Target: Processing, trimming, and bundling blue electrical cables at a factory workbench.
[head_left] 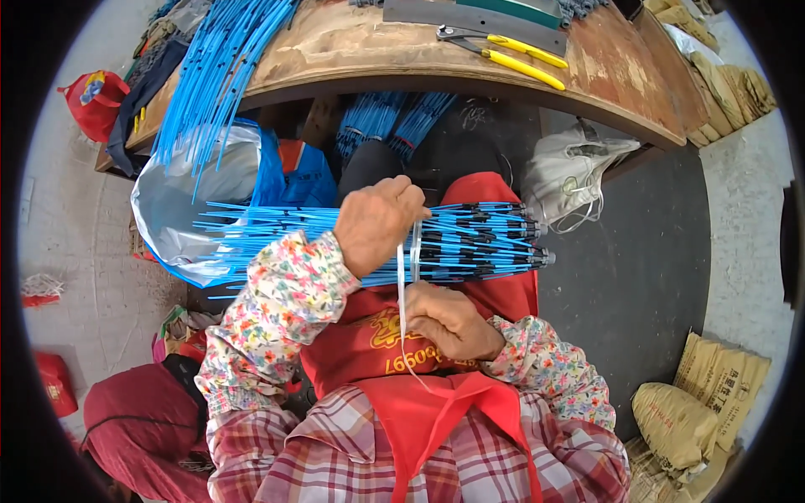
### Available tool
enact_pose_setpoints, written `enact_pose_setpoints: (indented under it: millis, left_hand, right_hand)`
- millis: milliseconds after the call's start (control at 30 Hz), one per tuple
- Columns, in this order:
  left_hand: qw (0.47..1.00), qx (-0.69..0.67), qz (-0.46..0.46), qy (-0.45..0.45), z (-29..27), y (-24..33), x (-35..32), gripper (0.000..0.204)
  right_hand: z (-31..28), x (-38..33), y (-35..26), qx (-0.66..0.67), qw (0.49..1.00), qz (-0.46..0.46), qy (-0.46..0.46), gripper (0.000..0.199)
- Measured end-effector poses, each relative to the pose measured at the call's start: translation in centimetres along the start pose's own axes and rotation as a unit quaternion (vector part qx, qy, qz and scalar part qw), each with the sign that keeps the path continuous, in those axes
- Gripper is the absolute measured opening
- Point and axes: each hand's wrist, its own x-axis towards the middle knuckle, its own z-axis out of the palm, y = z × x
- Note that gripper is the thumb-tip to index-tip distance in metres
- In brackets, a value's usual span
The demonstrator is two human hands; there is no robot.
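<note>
A bundle of thin blue rods with black bands point(478, 243) lies crosswise over my lap, its banded, clear-tipped ends to the right. A white strip point(415, 251) passes around the bundle near its middle, and a loose length of it hangs down toward my apron. My left hand point(381, 220) is closed on top of the bundle, its fingers bent at the upper part of the strip. Just below the bundle, my right hand point(453, 320) is closed beside the hanging length, with its fingertips pinched on the strip.
Ahead stands a wooden table point(335, 50) carrying yellow-handled pliers point(524, 60) and a heap of blue rods point(222, 67) overhanging its edge. A silver-lined blue bag point(197, 201) is open at left. A white plastic bag point(574, 172) hangs right; brown sacks point(679, 423) lie at lower right.
</note>
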Motion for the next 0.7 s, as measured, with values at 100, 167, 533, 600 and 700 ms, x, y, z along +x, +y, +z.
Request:
enact_pose_setpoints:
  millis: [100, 167, 533, 600, 700]
  left_hand:
    - [0.999, -0.019, 0.021, -0.032, 0.2, -0.8, 0.6, 0.016]
    - [0.998, -0.025, 0.027, -0.047, 0.6, -2.0, 1.0, 0.018]
    - [0.973, -0.159, -0.05, -0.158, 1.7, -4.7, 4.2, 0.03]
    - [0.967, -0.187, -0.048, -0.167, 1.9, -4.8, 3.8, 0.031]
    - [0.95, -0.245, -0.041, -0.192, 1.7, -4.2, 2.9, 0.033]
  right_hand:
    - [0.4, -1.5, -0.1, 0.142, 0.984, 0.051, 0.091, 0.011]
    - [1.0, -2.1, 0.1, 0.214, 0.965, 0.074, 0.131, 0.011]
    - [-0.2, -3.9, 7.0, 0.695, 0.655, 0.19, 0.228, 0.013]
    - [-0.3, -3.6, 8.4, 0.708, 0.644, 0.198, 0.213, 0.013]
    - [-0.4, -2.9, 9.3, 0.735, 0.617, 0.209, 0.187, 0.015]
